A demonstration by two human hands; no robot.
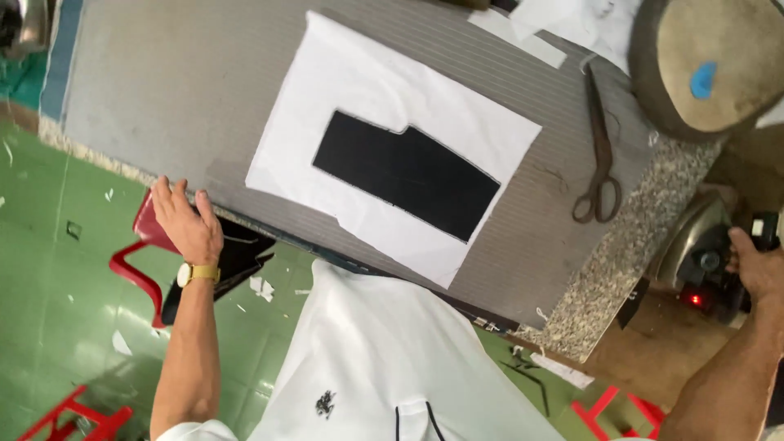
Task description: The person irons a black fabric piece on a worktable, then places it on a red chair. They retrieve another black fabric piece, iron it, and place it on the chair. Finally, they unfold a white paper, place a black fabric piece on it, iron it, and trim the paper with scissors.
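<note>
Right now my right hand [755, 265] is closed around the handle of the iron [702, 245] at the right edge of the frame, low beside the end of the pressing table [147, 98]. My fingers wrap the grip from above. I judge the iron to be heavy and rigid, with a smooth metal body that would slip if I took it anywhere but the handle, so the handle is the only sensible place to hold. A small red light glows under it, so I would treat the sole as hot. Its long axis seems to run from lower right toward upper left, nose toward the table, though much of it is cut off and I can't be sure.

My left hand [186, 220] lies open and flat on the near edge of the table at the left of the frame, holding nothing, with a watch [198, 273] on the wrist.

In the middle of the frame a white sheet of fabric [327, 122] lies flat on the padded top, with a black cut piece [406, 173] on it. Both look thin, light and limp, easy to shift by a corner. The black piece's long axis runs from upper left to lower right, its notched edge toward the top of the frame.

Scissors [600, 155] lie to the right of the sheet, handles toward me. A red stool [143, 261] stands below my left hand.
</note>
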